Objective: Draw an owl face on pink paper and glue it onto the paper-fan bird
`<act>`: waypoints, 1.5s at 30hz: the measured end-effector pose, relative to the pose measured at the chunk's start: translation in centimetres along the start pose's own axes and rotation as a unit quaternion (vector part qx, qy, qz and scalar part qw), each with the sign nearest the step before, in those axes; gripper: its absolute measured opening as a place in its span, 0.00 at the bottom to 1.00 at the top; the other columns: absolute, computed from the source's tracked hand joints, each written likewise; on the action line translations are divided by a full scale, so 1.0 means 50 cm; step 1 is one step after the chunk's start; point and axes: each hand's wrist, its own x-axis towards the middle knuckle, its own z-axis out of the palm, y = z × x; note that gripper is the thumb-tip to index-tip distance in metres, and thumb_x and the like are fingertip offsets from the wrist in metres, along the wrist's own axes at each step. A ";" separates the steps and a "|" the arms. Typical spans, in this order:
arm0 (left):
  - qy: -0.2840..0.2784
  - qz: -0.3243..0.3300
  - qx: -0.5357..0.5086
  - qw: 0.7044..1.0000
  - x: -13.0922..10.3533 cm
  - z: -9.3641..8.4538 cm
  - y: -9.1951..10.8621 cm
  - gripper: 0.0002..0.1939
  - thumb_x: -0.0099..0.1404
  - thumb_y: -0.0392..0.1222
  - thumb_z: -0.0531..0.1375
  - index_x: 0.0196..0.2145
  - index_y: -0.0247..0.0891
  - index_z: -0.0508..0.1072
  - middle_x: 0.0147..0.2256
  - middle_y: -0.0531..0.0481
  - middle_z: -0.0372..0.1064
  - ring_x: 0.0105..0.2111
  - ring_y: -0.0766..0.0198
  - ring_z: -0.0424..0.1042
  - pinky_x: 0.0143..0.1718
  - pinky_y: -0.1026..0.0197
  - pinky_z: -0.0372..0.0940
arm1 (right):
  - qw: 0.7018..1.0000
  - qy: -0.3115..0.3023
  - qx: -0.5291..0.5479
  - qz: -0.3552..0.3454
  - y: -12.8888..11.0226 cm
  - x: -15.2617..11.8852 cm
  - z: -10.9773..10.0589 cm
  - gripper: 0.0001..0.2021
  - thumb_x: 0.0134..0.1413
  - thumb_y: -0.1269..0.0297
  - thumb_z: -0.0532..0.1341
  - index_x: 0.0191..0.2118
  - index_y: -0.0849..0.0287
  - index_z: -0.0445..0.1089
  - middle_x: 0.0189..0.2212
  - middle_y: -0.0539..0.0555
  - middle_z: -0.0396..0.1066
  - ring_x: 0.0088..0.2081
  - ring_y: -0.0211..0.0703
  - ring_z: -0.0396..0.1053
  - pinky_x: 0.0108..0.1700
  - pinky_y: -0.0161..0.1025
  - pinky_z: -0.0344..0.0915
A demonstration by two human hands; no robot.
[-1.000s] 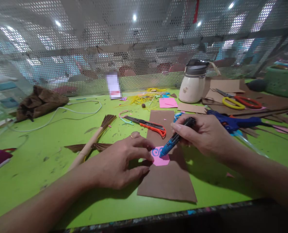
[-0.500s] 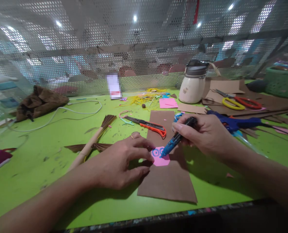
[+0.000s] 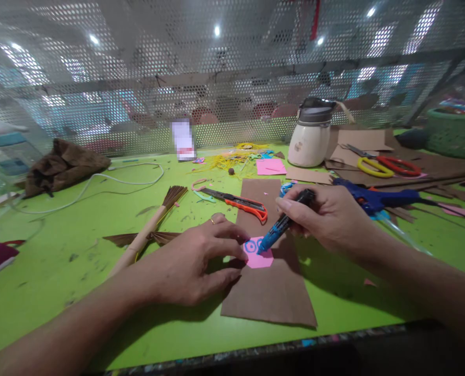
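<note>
A small pink paper [image 3: 262,260] with clipped corners lies on a brown cardboard strip [image 3: 269,292]. Two blue rings are drawn on its upper part, the left one with a dot inside. My right hand [image 3: 318,214] grips a blue marker [image 3: 281,225], its tip touching the paper just below the rings. With fingers spread, my left hand [image 3: 205,256] rests at the paper's left edge, fingertips holding it flat. An orange utility knife [image 3: 246,204] lies across the cardboard's far left side. Under my left wrist runs a small broom-like paper piece [image 3: 148,230].
Behind my right hand lies a blue glue gun [image 3: 385,199]. Scissors [image 3: 389,166] sit on cardboard sheets at the right, beside a white bottle [image 3: 310,138]. A white cable [image 3: 95,177] and brown cloth bag [image 3: 62,167] are at the left. Yellow shreds [image 3: 232,159] lie at the back.
The marker tip has shifted very slightly left along the pink paper. Both hands otherwise keep the same positions.
</note>
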 end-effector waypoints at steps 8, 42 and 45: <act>-0.004 -0.005 0.001 1.000 -0.001 0.000 0.000 0.09 0.67 0.39 0.58 0.42 0.43 0.76 0.53 0.48 0.68 0.50 0.55 0.68 0.57 0.50 0.59 | 1.000 0.003 0.011 -0.002 -0.001 -0.001 0.000 0.17 0.62 0.57 0.57 0.23 0.59 0.65 0.17 0.45 0.62 0.18 0.30 0.58 0.20 0.32 0.53; -0.011 0.001 0.005 1.000 0.001 0.001 -0.003 0.09 0.68 0.41 0.57 0.43 0.41 0.75 0.53 0.48 0.67 0.51 0.57 0.66 0.61 0.50 0.53 | 1.000 0.003 0.002 -0.007 0.003 0.002 0.002 0.17 0.61 0.60 0.56 0.22 0.59 0.63 0.16 0.44 0.60 0.18 0.29 0.57 0.21 0.31 0.54; -0.012 -0.003 0.005 1.000 0.001 0.001 -0.003 0.09 0.68 0.41 0.57 0.42 0.42 0.75 0.53 0.48 0.66 0.52 0.57 0.66 0.61 0.50 0.54 | 1.000 0.000 0.007 -0.011 0.001 0.002 0.003 0.17 0.61 0.61 0.56 0.22 0.59 0.63 0.16 0.44 0.60 0.18 0.29 0.57 0.21 0.31 0.54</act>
